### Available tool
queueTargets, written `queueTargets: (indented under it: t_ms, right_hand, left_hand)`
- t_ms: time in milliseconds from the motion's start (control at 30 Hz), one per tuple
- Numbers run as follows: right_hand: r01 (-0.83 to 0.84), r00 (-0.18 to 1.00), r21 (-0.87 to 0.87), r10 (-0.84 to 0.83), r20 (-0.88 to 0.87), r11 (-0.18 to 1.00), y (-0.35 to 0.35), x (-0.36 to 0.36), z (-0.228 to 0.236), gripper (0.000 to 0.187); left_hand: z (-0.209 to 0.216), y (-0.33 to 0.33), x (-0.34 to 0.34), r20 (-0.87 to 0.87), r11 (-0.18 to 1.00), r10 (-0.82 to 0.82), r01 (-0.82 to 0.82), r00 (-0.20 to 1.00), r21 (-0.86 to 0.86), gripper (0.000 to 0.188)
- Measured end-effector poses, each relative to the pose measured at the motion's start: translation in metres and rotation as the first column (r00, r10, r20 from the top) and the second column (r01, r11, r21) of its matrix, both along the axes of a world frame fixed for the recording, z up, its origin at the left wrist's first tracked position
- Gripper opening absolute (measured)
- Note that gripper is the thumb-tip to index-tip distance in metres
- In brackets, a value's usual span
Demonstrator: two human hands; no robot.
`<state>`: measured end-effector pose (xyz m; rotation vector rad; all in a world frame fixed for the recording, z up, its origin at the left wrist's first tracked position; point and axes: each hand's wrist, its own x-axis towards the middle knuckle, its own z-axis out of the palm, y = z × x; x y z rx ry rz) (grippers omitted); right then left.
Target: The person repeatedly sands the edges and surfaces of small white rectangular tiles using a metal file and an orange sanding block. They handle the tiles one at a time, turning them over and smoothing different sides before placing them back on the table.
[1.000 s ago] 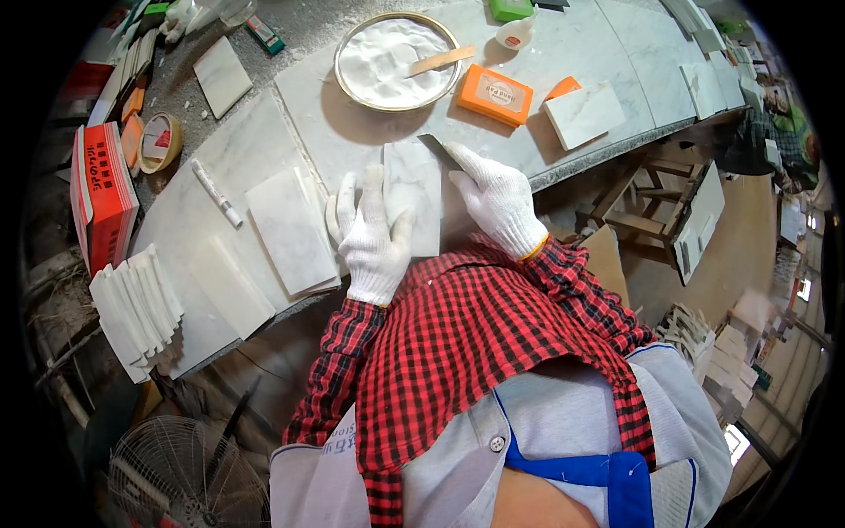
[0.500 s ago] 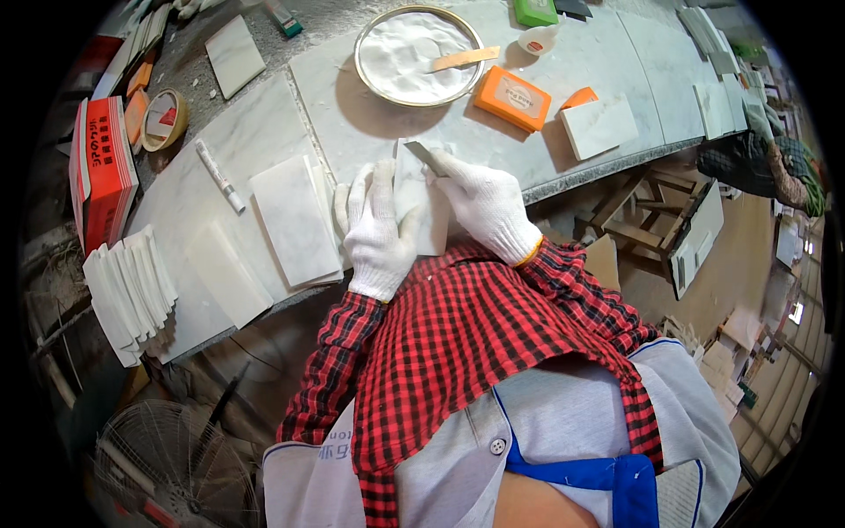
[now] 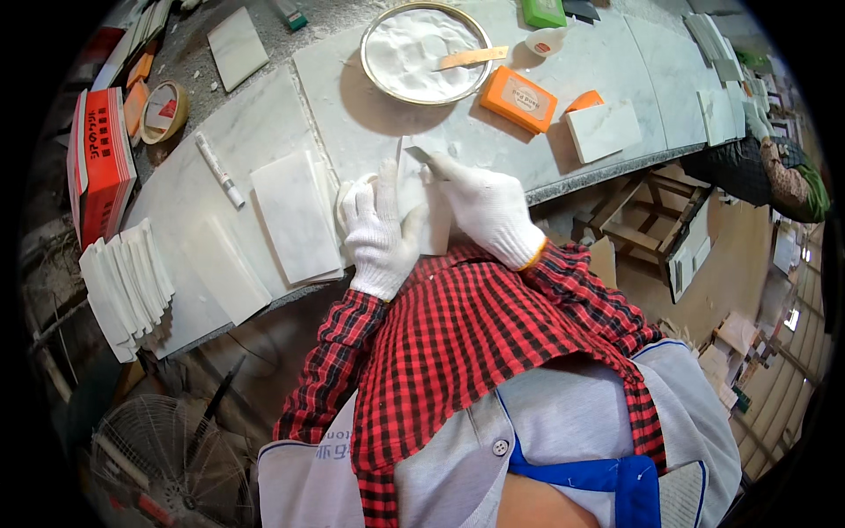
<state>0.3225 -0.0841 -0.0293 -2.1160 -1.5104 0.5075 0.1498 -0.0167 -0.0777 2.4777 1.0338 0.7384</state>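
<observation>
Scraping white tile point(image 3: 421, 198) with gloved hands point(image 3: 431, 220)

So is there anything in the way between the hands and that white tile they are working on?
No, nothing visible. The left hand lies flat on the white tile, and the right hand presses a small blade against the tile's top edge. The round pan of white powder and orange box sit farther back.

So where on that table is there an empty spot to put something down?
Bare stone lies between the white marker pen and the round pan of white powder, and again between the orange box and the right hand. The left edge is crowded: red box, tape roll, stacked tiles.
</observation>
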Motion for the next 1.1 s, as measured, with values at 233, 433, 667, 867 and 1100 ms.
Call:
queueTargets:
  t_ms: [233, 433, 667, 867, 1100]
  right_hand:
    - [-0.064, 0.998, 0.028, 0.064, 0.023, 0.998, 0.001, -0.002, -0.015, 0.047]
    - [-0.107, 0.994, -0.038, 0.107, -0.002, 0.994, 0.007, 0.018, -0.004, 0.047]
    - [-0.218, 0.965, -0.121, 0.196, -0.173, 0.968, -0.004, 0.029, 0.005, 0.051]
    - [0.216, 0.848, -0.074, -0.225, -0.479, 0.974, -0.02, 0.063, 0.003, 0.046]
    - [0.282, 0.76, -0.1, -0.286, -0.584, 0.954, -0.041, 0.057, -0.002, 0.046]
  left_hand:
    - [0.0, 0.0, 0.001, 0.003, 1.0, -0.011, 0.011, 1.0, 0.002, 0.08]
    - [-0.003, 0.0, -0.001, -0.054, 1.0, 0.004, -0.004, 0.999, -0.008, 0.084]
    - [-0.012, -0.002, -0.002, 0.059, 0.998, 0.019, -0.022, 0.998, 0.056, 0.091]
    - [-0.006, -0.003, -0.002, 0.135, 0.996, 0.026, -0.037, 0.99, 0.077, 0.082]
    - [0.041, -0.018, 0.021, -0.24, 0.893, -0.449, 0.431, 0.861, -0.126, 0.063]
